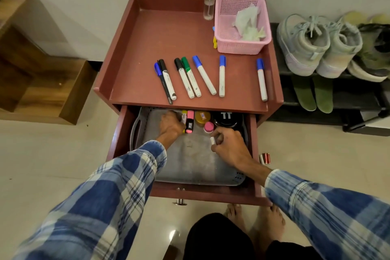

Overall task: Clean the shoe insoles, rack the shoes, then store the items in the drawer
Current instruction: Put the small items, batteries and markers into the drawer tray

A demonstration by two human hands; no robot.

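open reddish wooden drawer (211, 194), left hand (171, 125) curled beside pink highlighter (190, 121), hold unclear, right hand (230, 146) pinching small white item (212, 140)

We take this for a home entryway: a black low shoe rack (358, 99) holding pale sneakers (304, 46), glossy cream floor tiles (52, 154), wooden stair steps (42, 82).

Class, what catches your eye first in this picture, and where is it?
Two hands reach into the open drawer: the left hand beside the highlighters at its back, the right hand pinching a small white thing. Above, markers lie in a row on the cabinet top, near a pink basket of crumpled tissue.
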